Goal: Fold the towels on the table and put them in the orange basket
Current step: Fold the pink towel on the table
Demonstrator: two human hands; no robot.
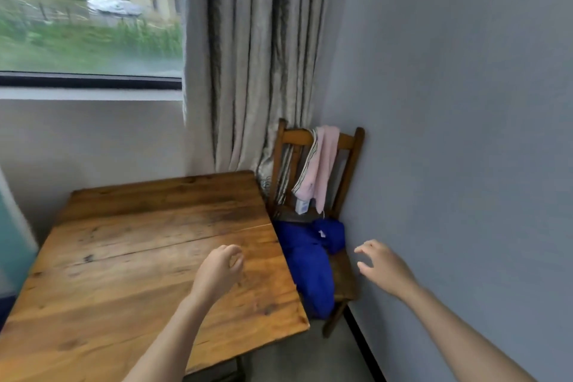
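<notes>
A blue towel (311, 260) lies crumpled on the seat of a wooden chair (348, 276) just right of the wooden table (130, 257). A pink towel (322, 164) with a striped edge hangs over the chair's backrest. My left hand (218, 270) hovers above the table's right part, fingers loosely curled, holding nothing. My right hand (383, 267) reaches out right of the blue towel with fingers spread, holding nothing. No orange basket is in view.
A grey patterned curtain (257, 56) hangs behind the table's far right corner. A window (90, 9) fills the upper left. A grey wall (465, 102) closes in on the right beside the chair. A small white box (302, 206) stands on the chair seat.
</notes>
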